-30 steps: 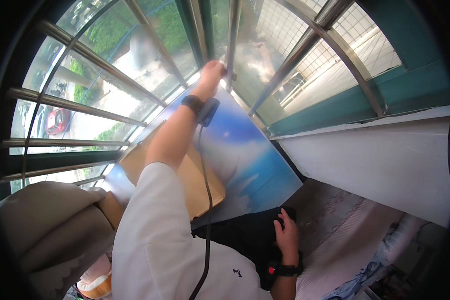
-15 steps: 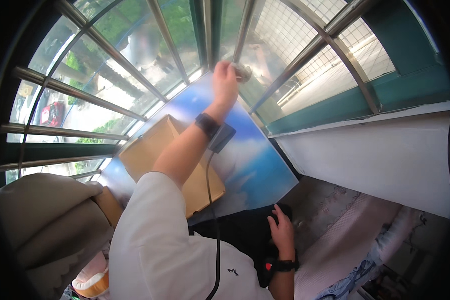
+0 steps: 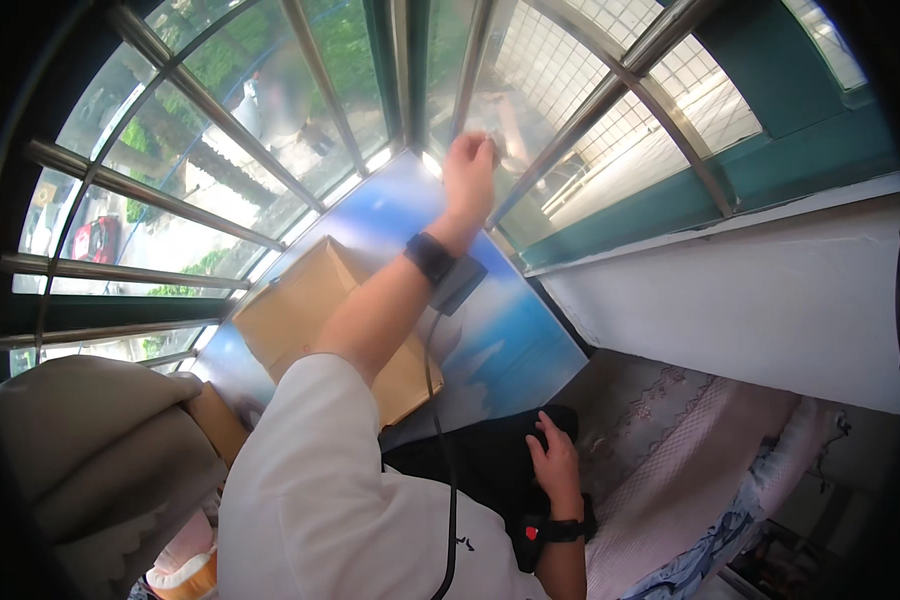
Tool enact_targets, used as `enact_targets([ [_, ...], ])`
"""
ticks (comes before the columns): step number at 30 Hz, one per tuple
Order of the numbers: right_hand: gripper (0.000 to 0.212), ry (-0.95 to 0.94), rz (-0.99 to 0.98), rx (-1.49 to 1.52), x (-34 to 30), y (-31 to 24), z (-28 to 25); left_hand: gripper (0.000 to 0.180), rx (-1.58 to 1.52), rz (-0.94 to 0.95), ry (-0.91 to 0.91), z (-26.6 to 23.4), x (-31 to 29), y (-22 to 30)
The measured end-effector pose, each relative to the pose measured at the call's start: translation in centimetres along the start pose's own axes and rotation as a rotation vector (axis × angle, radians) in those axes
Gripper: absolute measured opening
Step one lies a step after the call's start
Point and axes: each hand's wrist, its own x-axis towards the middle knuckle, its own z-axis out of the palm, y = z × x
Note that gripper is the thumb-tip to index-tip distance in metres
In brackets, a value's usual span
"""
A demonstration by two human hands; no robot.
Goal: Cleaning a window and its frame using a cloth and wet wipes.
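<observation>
One far reach at clear window glass point(image 3: 535, 115).
Our left hand point(image 3: 469, 180) curls, contents unclear; right hand point(image 3: 558, 463) spreads loosely; moving should skirt silver metal bars point(image 3: 474, 60).

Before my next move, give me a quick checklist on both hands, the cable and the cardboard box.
1. Right hand free: ok, nothing visible in it, fingers loosely bent over the black trousers.
2. Left hand grip: cannot tell; fingers curled, contents unclear.
3. Cable out of the way: not ok, crosses the cardboard box and the shirt.
4. Cardboard box supported: ok, appears to rest on the blue printed surface.
5. Left forearm off the cardboard box: cannot tell.
</observation>
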Motion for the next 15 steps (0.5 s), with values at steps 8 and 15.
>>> enact_targets([
  [8,0.045,-0.041,-0.033,-0.023,0.6,-0.9,0.2,0.011,-0.413,0.3,-0.302,3.4,-0.1,13.2],
  [15,0.046,-0.045,-0.028,-0.009,0.5,-0.9,0.6,0.009,-0.312,-0.129,-0.095,0.6,-1.2,-0.4],
])
